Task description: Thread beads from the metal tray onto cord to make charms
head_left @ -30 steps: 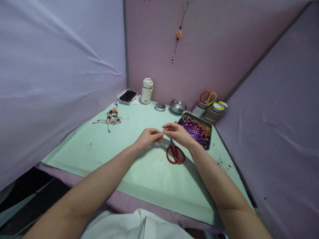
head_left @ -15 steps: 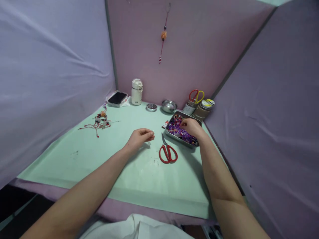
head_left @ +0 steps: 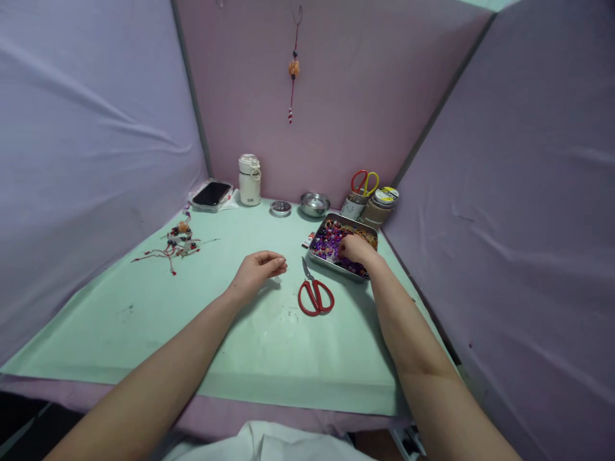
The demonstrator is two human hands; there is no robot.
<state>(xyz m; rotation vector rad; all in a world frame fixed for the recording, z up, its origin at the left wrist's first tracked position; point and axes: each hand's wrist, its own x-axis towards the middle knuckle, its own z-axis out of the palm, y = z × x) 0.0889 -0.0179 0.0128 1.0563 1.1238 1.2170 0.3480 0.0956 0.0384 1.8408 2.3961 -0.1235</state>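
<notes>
My left hand (head_left: 259, 272) is closed in a pinch above the table, left of the scissors; something small and pale shows below its fingers, too small to name. My right hand (head_left: 355, 250) reaches into a metal tray (head_left: 336, 267) and its fingers are among the beads (head_left: 329, 240), mostly purple with red and dark ones. Whether those fingers hold a bead is hidden. Red-handled scissors (head_left: 316, 298) lie on the table between my hands, blades pointing away from me.
Beaded cords (head_left: 180, 240) lie at the left. Along the back stand a phone (head_left: 211, 193), a white bottle (head_left: 250, 182), a small round container (head_left: 280, 208), a metal bowl (head_left: 314, 205), and jars (head_left: 379, 208), one holding more scissors (head_left: 365, 182). A beaded string (head_left: 293, 67) hangs on the back wall.
My right hand has left my left hand's fingertips and gone right into the bead tray. My left hand stays pinched over the table. The whole view has shifted to the right.
</notes>
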